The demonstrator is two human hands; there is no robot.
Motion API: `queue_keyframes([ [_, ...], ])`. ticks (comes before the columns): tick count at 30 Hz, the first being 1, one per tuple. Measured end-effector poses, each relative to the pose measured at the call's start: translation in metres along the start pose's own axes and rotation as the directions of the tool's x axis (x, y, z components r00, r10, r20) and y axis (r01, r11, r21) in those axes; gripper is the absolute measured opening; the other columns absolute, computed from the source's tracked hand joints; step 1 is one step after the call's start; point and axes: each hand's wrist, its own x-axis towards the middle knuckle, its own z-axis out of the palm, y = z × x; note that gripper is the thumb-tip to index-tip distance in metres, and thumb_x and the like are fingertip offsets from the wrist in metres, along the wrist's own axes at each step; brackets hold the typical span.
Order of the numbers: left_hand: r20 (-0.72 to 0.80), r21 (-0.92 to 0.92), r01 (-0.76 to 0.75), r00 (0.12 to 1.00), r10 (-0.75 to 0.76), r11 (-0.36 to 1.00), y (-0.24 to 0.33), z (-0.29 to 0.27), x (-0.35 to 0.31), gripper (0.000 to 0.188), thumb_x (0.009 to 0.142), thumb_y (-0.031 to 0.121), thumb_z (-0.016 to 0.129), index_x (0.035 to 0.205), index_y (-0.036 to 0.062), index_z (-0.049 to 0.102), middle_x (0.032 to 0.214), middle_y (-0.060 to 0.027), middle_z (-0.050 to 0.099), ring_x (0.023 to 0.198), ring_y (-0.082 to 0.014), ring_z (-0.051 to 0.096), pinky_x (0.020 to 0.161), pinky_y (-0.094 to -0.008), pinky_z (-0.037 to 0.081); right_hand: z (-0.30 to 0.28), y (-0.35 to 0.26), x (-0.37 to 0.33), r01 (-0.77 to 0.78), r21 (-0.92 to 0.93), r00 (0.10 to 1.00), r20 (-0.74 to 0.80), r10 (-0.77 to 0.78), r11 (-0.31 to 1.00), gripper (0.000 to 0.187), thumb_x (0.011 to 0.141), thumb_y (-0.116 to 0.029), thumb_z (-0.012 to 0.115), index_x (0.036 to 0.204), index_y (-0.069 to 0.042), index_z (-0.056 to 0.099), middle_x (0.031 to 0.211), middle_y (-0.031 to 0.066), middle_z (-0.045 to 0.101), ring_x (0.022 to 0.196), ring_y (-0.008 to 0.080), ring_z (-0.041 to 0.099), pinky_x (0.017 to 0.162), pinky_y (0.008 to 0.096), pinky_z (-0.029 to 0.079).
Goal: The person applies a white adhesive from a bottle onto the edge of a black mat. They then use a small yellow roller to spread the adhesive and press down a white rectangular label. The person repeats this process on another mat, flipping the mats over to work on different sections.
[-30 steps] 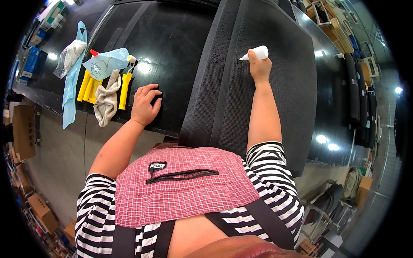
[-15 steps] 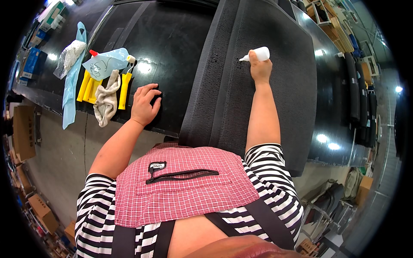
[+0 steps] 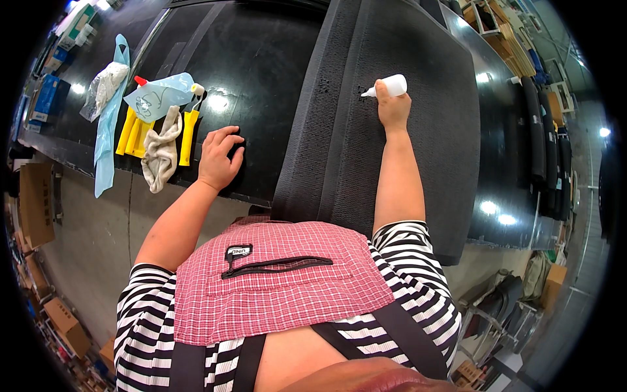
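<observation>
White bottle [image 3: 396, 84] slightly nearer, contents unclear

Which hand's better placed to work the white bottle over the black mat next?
Right, most likely: the right hand grips the white bottle, its nozzle over the black mat. The left hand is at the dark table, off the mat.

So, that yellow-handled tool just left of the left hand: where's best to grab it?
Probably midway along its straight yellow handle, coming from the right. The handle's butt end points toward the person, the left hand rests on that side, and a crumpled cloth crowds the other. I'd avoid the small pale head at the far end.
</observation>
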Motion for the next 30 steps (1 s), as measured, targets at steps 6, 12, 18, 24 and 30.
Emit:
queue_keyframes([
  [6, 0.004, -0.004, 0.001, 1.000, -0.001, 1.000, -0.001, 0.000, 0.000, 0.018, 0.084, 0.012, 0.071, 0.102, 0.0092, 0.070, 0.127, -0.0069, 0.064, 0.118, -0.0315, 0.057, 0.103, -0.0424, 0.044, -0.002, -0.005, -0.002, -0.030, -0.011, 0.999, 0.014, 0.031, 0.999, 0.036, 0.091, -0.035, 0.074, 0.095, 0.000, 0.075, 0.093, 0.0129, 0.077, 0.089, 0.0253, 0.074, 0.082, 0.0373, 0.055],
  [12, -0.004, -0.015, -0.008, 1.000, 0.008, 1.000, 0.000, 0.001, 0.000, 0.017, 0.084, 0.013, 0.071, 0.101, 0.0095, 0.070, 0.128, -0.0071, 0.064, 0.119, -0.0315, 0.057, 0.104, -0.0423, 0.044, -0.012, -0.018, -0.013, -0.042, 0.542, 0.968, -0.187, 0.169, 0.839, 0.041, 0.097, -0.040, 0.069, 0.102, 0.001, 0.069, 0.090, 0.0092, 0.070, 0.079, 0.0210, 0.067, 0.076, 0.0339, 0.057],
  [18, -0.030, 0.003, 0.020, 0.999, -0.019, 1.000, -0.003, -0.005, -0.006, 0.019, 0.083, 0.013, 0.072, 0.101, 0.0078, 0.072, 0.125, -0.0100, 0.067, 0.118, -0.0331, 0.059, 0.105, -0.0449, 0.044, 0.018, -0.107, -0.054, -0.433, 0.901, 0.821, 0.402, 0.407, -0.015, 0.047, 0.093, -0.048, 0.072, 0.095, -0.001, 0.069, 0.084, 0.0056, 0.063, 0.078, 0.0186, 0.060, 0.083, 0.0358, 0.057],
  [24, -0.066, -0.022, -0.045, 0.997, 0.043, 0.999, -0.018, -0.001, 0.001, 0.016, 0.083, 0.017, 0.072, 0.097, 0.0107, 0.071, 0.123, -0.0085, 0.067, 0.115, -0.0314, 0.060, 0.104, -0.0445, 0.044, 0.123, -0.168, -0.114, -0.743, 0.402, 0.514, 0.855, -0.071, -0.535, 0.050, 0.099, -0.050, 0.062, 0.082, -0.003, 0.066, 0.077, 0.0074, 0.057, 0.071, 0.0193, 0.052, 0.077, 0.0341, 0.053],
  [30, -0.076, -0.372, -0.110, 0.993, 0.088, 0.922, -0.016, -0.015, -0.035, 0.013, 0.080, 0.005, 0.070, 0.093, 0.0068, 0.068, 0.102, -0.0094, 0.069, 0.093, -0.0332, 0.066, 0.082, -0.0421, 0.054, 0.187, -0.172, -0.149, -0.672, 0.138, 0.355, 0.922, -0.153, -0.727, 0.050, 0.101, -0.044, 0.056, 0.071, -0.004, 0.052, 0.071, 0.0060, 0.047, 0.069, 0.0172, 0.045, 0.071, 0.0294, 0.051],
])
